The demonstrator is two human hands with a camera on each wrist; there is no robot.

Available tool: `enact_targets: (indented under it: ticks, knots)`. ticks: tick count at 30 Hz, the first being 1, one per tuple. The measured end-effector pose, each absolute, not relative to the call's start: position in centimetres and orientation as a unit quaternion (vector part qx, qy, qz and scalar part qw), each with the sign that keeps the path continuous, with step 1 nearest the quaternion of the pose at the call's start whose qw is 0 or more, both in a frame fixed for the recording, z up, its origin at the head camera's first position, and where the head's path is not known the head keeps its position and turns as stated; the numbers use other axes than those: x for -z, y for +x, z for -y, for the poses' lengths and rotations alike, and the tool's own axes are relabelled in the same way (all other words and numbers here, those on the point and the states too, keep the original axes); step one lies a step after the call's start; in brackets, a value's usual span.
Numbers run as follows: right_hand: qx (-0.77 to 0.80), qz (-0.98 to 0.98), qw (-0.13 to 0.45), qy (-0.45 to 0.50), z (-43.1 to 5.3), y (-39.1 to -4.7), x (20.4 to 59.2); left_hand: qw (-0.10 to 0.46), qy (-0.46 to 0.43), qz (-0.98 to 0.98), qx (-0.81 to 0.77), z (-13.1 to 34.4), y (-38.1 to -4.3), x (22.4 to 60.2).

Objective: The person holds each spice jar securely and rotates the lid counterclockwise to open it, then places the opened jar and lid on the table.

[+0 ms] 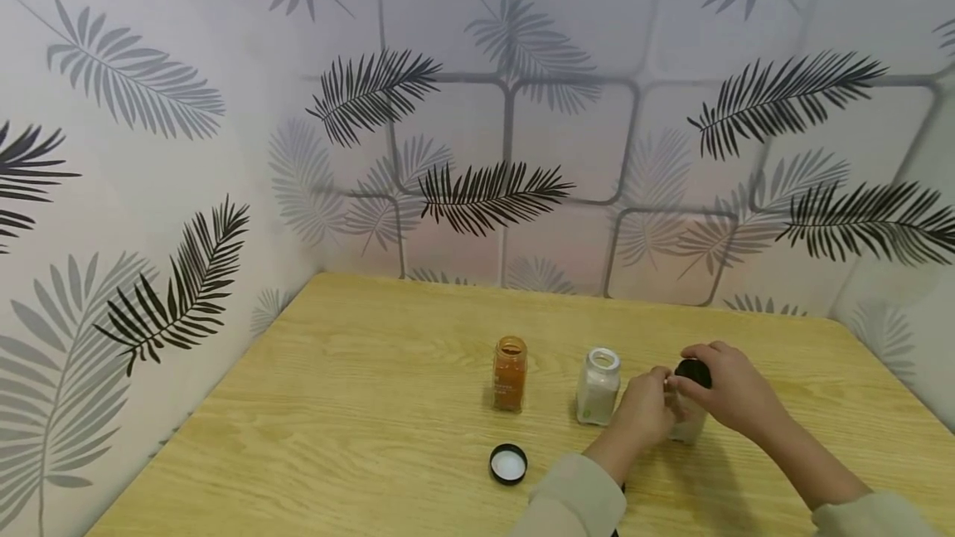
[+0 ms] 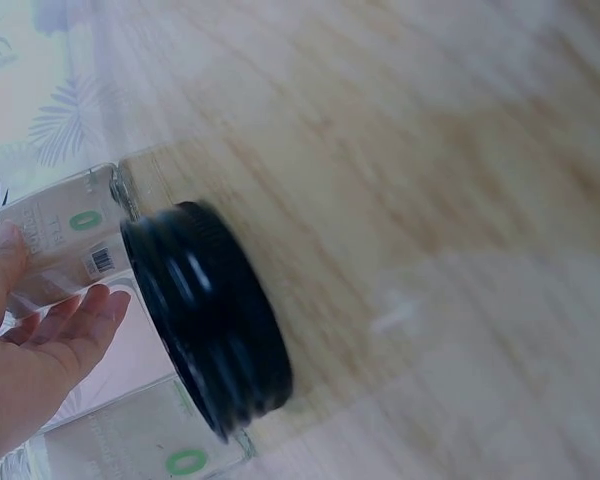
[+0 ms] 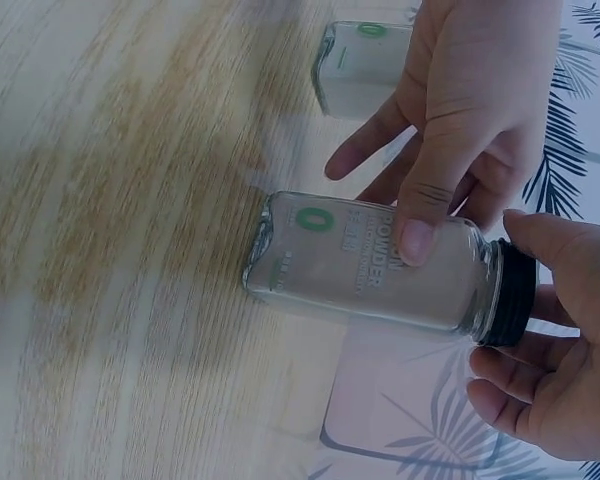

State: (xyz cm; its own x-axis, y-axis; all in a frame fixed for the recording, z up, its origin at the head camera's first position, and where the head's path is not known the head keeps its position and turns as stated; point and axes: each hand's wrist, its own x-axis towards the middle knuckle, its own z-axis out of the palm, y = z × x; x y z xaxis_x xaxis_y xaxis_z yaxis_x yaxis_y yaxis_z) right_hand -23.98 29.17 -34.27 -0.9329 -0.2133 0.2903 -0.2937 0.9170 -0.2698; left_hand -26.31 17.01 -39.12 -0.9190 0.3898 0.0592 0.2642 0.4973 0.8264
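Observation:
Near the right side of the table stands a clear glass jar [image 3: 320, 255] of pale powder, its black lid [image 3: 510, 298] on its neck. My left hand [image 1: 643, 411] grips the jar's body, the thumb across its printed front in the right wrist view. With fingers and thumb around the rim, my right hand [image 1: 739, 384] holds the lid from above. Just left of the hands is an uncapped jar [image 1: 598, 392] of white powder. A loose black lid [image 2: 210, 315] looms close in the left wrist view; in the head view the left forearm mostly covers it.
Farther left stands an uncapped jar [image 1: 510, 379] of orange-red powder. In front of it lies another black lid [image 1: 508, 464], its white inside facing up. The wooden table [image 1: 336, 404] meets a leaf-patterned wall [image 1: 462, 131] at the back and left.

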Motion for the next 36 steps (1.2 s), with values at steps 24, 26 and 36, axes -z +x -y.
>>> enact_targets:
  ticks: [24, 26, 36]
  knots:
    - [-0.161, 0.962, 0.147, 0.166, -29.23, -24.06, 34.70, 0.073, 0.180, -0.865, -0.463, -16.87, -26.06, 38.83]
    - [-0.165, 0.959, 0.150, 0.177, -29.24, -24.05, 34.70, 0.076, 0.178, -0.861, -0.470, -16.85, -26.03, 38.83]
    - [-0.141, 0.968, 0.147, 0.147, -29.15, -24.03, 34.33, 0.067, 0.184, -0.870, -0.453, -16.82, -26.05, 38.78]
